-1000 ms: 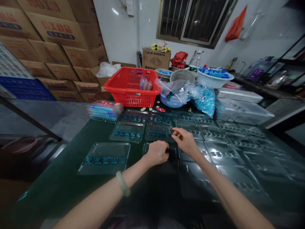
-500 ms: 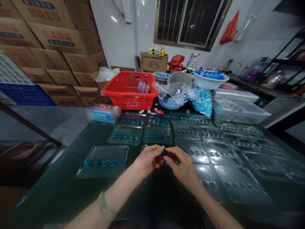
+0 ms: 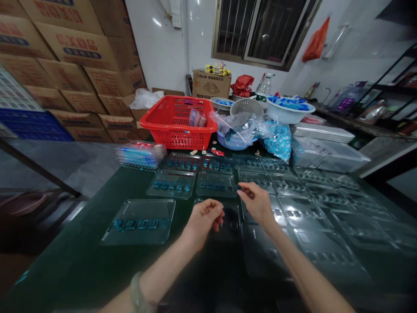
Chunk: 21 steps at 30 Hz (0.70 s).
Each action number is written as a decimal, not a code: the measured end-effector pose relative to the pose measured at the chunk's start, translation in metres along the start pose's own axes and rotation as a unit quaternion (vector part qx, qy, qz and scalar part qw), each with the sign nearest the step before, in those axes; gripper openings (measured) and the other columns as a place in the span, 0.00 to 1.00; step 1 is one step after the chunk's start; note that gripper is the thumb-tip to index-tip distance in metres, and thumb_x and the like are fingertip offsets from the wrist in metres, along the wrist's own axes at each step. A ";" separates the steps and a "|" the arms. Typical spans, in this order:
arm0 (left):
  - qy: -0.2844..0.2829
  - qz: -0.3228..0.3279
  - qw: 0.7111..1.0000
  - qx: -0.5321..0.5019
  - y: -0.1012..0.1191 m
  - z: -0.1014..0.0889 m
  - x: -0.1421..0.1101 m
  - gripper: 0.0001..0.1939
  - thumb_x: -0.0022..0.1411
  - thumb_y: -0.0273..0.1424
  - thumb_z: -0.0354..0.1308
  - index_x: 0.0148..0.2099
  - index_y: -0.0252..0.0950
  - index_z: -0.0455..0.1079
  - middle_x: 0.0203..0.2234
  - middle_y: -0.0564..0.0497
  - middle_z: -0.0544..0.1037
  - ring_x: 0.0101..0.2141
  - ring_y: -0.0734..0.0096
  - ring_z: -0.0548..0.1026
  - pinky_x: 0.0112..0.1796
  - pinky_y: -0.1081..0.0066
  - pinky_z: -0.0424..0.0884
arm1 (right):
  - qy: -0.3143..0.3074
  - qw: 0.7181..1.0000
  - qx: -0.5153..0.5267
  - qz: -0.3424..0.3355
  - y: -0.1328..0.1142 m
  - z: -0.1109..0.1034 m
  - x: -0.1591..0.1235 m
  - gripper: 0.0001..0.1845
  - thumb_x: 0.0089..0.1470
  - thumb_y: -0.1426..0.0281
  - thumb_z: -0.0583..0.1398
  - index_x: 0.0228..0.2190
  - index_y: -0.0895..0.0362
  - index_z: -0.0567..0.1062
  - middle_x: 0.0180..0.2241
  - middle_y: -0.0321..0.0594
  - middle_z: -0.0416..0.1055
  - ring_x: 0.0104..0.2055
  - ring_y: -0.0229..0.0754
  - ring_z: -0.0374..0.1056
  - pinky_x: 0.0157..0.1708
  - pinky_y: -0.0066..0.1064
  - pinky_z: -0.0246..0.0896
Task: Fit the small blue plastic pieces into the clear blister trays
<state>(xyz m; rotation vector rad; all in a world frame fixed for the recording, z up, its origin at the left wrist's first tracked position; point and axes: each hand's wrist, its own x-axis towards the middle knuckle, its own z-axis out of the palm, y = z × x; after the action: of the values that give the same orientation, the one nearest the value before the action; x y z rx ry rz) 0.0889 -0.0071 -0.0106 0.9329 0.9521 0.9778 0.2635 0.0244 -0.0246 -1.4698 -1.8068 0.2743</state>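
Note:
My right hand (image 3: 256,202) pinches a small dark blue piece (image 3: 239,187) between thumb and fingertips, near the right end of a clear plastic blister tray (image 3: 215,177) that has several blue pieces in its row of pockets. Lower and to the left, my left hand (image 3: 206,220) is closed, thumb against curled fingers; whatever it may hold is hidden. Under it lies another clear tray (image 3: 228,204), partly covered by the hand. To the left, a separate tray (image 3: 138,234) holds a row of blue pieces, and a further filled tray (image 3: 171,177) lies behind it.
Several clear trays (image 3: 302,213) cover the right of the dark green table (image 3: 81,265). Along the back stand a red basket (image 3: 182,134), a blue basin (image 3: 236,141), a bag of blue wrapped pieces (image 3: 277,143) and a clear bin (image 3: 332,152). Stacked tray packs (image 3: 140,155) sit at left.
My hands have come apart. My right hand has moved up and to the right with the small dark blue piece; my left hand stays low in the middle.

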 end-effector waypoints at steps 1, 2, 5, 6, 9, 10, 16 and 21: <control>0.012 0.013 0.999 0.048 0.002 -0.003 0.000 0.06 0.51 0.31 0.55 0.30 0.32 0.66 0.19 0.54 0.68 0.19 0.78 0.65 0.16 0.78 0.57 | -0.009 1.000 -0.029 -0.008 0.010 0.002 0.012 0.12 0.50 0.72 0.54 0.37 0.58 0.72 0.31 0.40 0.69 0.28 0.37 0.65 0.30 0.29 0.61; 0.023 0.029 0.994 0.104 0.003 -0.006 0.000 0.06 0.51 0.31 0.55 0.31 0.32 0.66 0.19 0.55 0.68 0.18 0.78 0.64 0.17 0.78 0.57 | -0.021 0.998 -0.050 -0.017 0.018 0.005 0.022 0.11 0.49 0.73 0.55 0.36 0.59 0.73 0.31 0.41 0.69 0.28 0.38 0.65 0.31 0.29 0.61; 0.036 0.099 0.964 0.246 0.006 -0.016 0.000 0.05 0.51 0.29 0.54 0.31 0.32 0.68 0.20 0.54 0.69 0.21 0.77 0.65 0.21 0.76 0.61 | -0.065 0.994 -0.078 -0.036 0.034 0.017 0.042 0.12 0.46 0.75 0.56 0.34 0.58 0.74 0.31 0.41 0.69 0.29 0.38 0.64 0.33 0.29 0.59; 0.034 0.120 0.953 0.275 0.006 -0.019 0.001 0.05 0.52 0.29 0.53 0.31 0.32 0.68 0.22 0.53 0.70 0.22 0.76 0.66 0.23 0.76 0.62 | -0.080 0.992 -0.087 -0.042 0.036 0.021 0.044 0.12 0.46 0.76 0.56 0.34 0.58 0.75 0.31 0.41 0.69 0.30 0.38 0.65 0.33 0.29 0.59; 0.020 0.149 0.926 0.347 0.006 -0.027 0.003 0.06 0.53 0.28 0.51 0.32 0.32 0.68 0.24 0.50 0.72 0.26 0.73 0.69 0.26 0.75 0.64 | -0.116 0.985 -0.114 -0.052 0.037 0.028 0.046 0.12 0.46 0.76 0.56 0.34 0.56 0.75 0.32 0.40 0.69 0.32 0.39 0.64 0.34 0.29 0.58; 0.015 0.154 0.915 0.372 0.006 -0.029 0.005 0.07 0.53 0.28 0.50 0.32 0.32 0.68 0.25 0.50 0.72 0.25 0.73 0.69 0.26 0.75 0.64 | -0.125 0.983 -0.122 -0.053 0.037 0.029 0.046 0.12 0.46 0.75 0.56 0.34 0.56 0.75 0.33 0.40 0.69 0.32 0.39 0.64 0.35 0.28 0.58; 0.026 0.249 0.784 0.568 0.016 -0.027 0.036 0.09 0.55 0.27 0.48 0.36 0.37 0.69 0.30 0.50 0.74 0.32 0.69 0.69 0.34 0.70 0.64 | -0.152 0.973 -0.166 -0.056 0.035 0.029 0.048 0.12 0.48 0.75 0.54 0.34 0.56 0.75 0.34 0.41 0.68 0.35 0.40 0.63 0.36 0.28 0.56; 0.007 0.272 0.739 0.616 0.020 -0.019 0.083 0.09 0.53 0.27 0.51 0.36 0.36 0.71 0.33 0.45 0.75 0.39 0.59 0.64 0.38 0.64 0.61 | -0.155 0.971 -0.163 -0.081 0.040 0.032 0.047 0.12 0.47 0.77 0.54 0.31 0.56 0.74 0.32 0.41 0.66 0.34 0.40 0.63 0.33 0.27 0.56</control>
<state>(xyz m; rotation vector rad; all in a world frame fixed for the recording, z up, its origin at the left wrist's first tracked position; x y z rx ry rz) 0.0877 0.0800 -0.0148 2.4385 1.3797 0.7236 0.2696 0.0890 -0.0503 -1.5533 -2.3000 0.1330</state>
